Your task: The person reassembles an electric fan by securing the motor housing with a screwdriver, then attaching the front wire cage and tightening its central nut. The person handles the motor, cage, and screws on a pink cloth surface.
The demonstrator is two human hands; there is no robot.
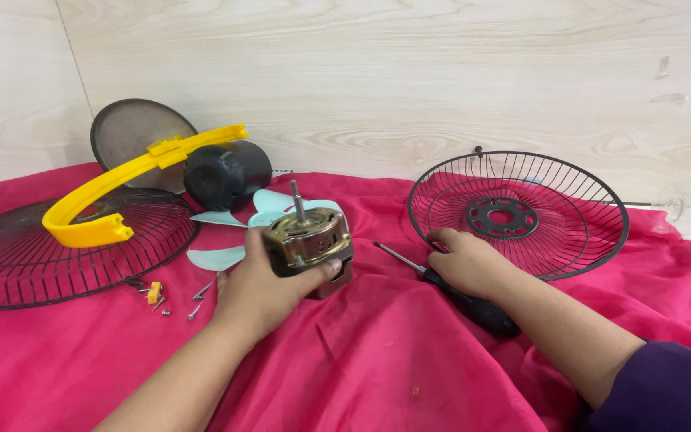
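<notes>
My left hand grips a metal fan motor with its shaft pointing up, resting on the red cloth. My right hand lies over a black-handled screwdriver, fingers curled at the near rim of the black wire fan guard. The screwdriver's metal tip points toward the motor. Behind the motor lies a pale blue fan blade.
A second wire guard lies at the left with a yellow curved ring across it. A black motor cover and a round mesh disc lean on the wooden wall. Several screws lie loose on the cloth.
</notes>
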